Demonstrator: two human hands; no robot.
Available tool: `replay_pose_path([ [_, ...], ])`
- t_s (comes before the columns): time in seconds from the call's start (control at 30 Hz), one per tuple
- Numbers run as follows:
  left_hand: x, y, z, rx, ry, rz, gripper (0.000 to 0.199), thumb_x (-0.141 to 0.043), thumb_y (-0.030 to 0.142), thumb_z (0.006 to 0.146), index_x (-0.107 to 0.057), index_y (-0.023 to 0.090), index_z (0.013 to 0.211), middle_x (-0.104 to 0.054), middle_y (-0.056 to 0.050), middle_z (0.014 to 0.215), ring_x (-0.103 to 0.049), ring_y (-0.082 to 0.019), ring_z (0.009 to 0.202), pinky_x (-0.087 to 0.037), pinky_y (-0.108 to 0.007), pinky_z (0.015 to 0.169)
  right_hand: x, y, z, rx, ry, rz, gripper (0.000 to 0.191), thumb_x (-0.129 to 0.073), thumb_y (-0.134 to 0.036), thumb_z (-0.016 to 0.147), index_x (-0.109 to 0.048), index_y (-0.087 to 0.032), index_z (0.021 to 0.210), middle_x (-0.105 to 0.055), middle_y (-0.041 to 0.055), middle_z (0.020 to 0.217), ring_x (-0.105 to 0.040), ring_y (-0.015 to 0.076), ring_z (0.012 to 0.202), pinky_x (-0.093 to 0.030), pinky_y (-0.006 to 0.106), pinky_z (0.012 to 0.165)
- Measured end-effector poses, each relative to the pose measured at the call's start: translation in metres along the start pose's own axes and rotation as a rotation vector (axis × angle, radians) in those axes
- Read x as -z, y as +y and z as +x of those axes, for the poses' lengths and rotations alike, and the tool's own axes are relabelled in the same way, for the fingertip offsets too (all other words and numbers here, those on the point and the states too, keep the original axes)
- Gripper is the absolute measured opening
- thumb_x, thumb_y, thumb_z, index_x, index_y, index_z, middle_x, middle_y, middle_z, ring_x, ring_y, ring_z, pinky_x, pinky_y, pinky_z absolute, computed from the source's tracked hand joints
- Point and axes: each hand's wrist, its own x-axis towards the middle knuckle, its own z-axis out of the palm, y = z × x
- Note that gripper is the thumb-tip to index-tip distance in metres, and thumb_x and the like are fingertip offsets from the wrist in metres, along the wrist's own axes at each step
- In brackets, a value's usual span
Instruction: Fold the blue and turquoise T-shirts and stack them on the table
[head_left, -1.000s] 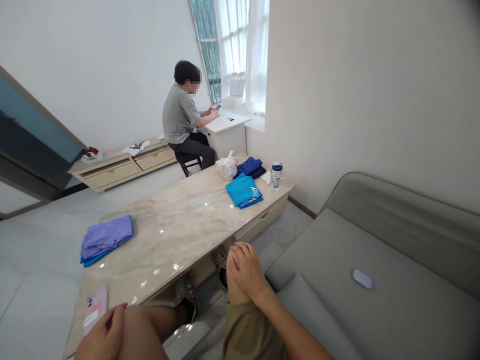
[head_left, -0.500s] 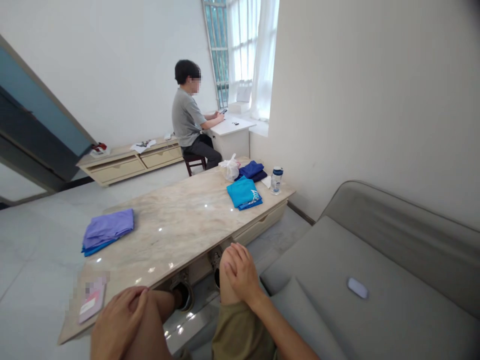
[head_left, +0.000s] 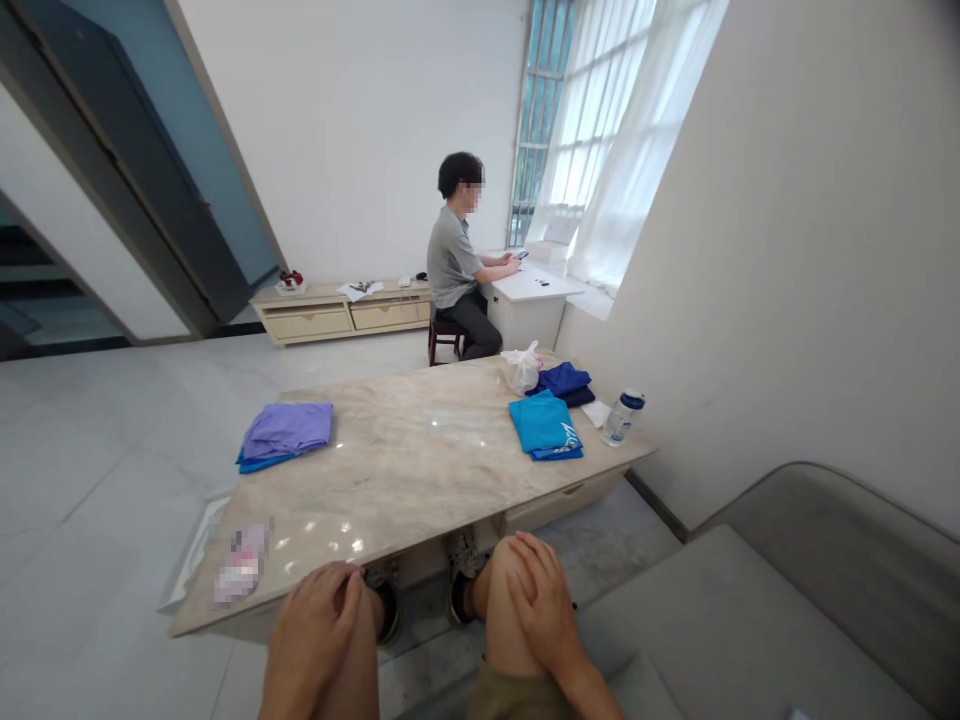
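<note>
Presently both hands lie open and relaxed on the person's bare knees, fingers draped over the kneecaps and gripping nothing. The left hand and the right hand sit just short of the near edge of a marble surface. Nearest the left hand, a pixelated pinkish booklet lies on that surface's near left corner. Toward the surface's far left sits a folded lavender cloth on a blue cloth. Toward its right side lie a folded turquoise shirt, a folded navy garment, a white plastic bag and a clear water bottle. Beyond the surface, a seated person in a grey T-shirt holds a phone over a white desk.
</note>
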Motion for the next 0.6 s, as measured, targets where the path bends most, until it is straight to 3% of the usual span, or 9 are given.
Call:
replay_pose_path([
  [0.17,-0.011,0.0,-0.01,-0.118,0.043,0.03,0.04,-0.049,0.047,0.1,-0.084,0.029,0.095,-0.087,-0.007,0.109,-0.079,-0.031,0.109,-0.058,-0.046,0.108,-0.019,-0.016,0.001,0.08,0.021,-0.055,0.037,-0.059,-0.032,0.107,-0.076,-0.028,0.139,-0.074,0.0112,0.145,-0.07,0.0319,0.134,-0.061,0.056,0.115],
  [0.33,0.0,-0.007,-0.024,-0.171,0.099,-0.009,0.04,-0.046,0.038,0.103,-0.083,0.027,0.097,-0.086,-0.008,0.109,-0.079,-0.03,0.111,-0.059,-0.048,0.108,-0.034,-0.049,0.009,0.132,0.034,-0.11,0.036,-0.059,-0.03,0.105,-0.077,-0.027,0.135,-0.075,0.0099,0.143,-0.071,0.0321,0.133,-0.06,0.057,0.115],
  [0.6,0.003,-0.05,-0.048,-0.215,0.199,-0.084,0.041,-0.046,0.042,0.103,-0.085,0.028,0.104,-0.086,-0.008,0.119,-0.078,-0.032,0.121,-0.06,-0.054,0.113,-0.045,-0.115,-0.004,0.23,0.031,-0.208,0.042,-0.063,-0.021,0.1,-0.075,-0.027,0.14,-0.069,0.0094,0.155,-0.061,0.0335,0.147,-0.048,0.057,0.125],
])
